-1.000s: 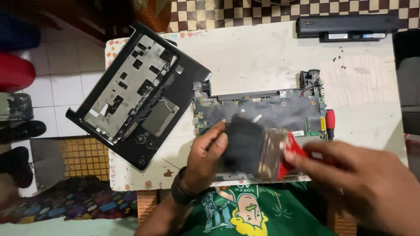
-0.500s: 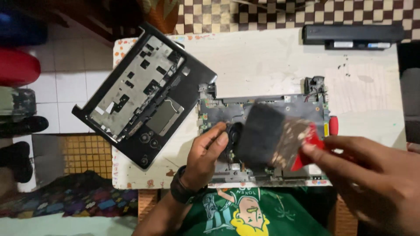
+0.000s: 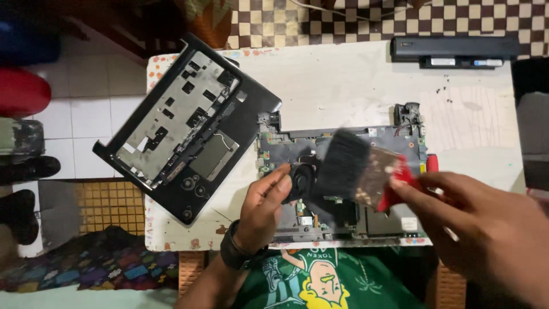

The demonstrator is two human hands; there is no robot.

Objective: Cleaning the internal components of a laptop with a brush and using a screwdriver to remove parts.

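Observation:
An opened laptop base [image 3: 394, 140] with its bare circuit board lies on the small white table [image 3: 343, 86]. My right hand [image 3: 480, 229] grips a wide paintbrush [image 3: 357, 169] by its red handle, and the black bristles sweep over the middle of the board. My left hand [image 3: 263, 206] rests on the board's left part, fingers touching the round black fan [image 3: 300, 177] beside the bristles. The brush is blurred from motion.
A removed black laptop palm-rest cover [image 3: 183, 126] lies tilted over the table's left edge. A long black battery [image 3: 452, 51] sits at the far right corner. A red-handled tool [image 3: 432, 163] lies by the board's right side. Shoes and tiled floor lie to the left.
The brush has swept from the board's lower middle up and to the right. My left hand stays by the fan. The camera view has shifted slightly.

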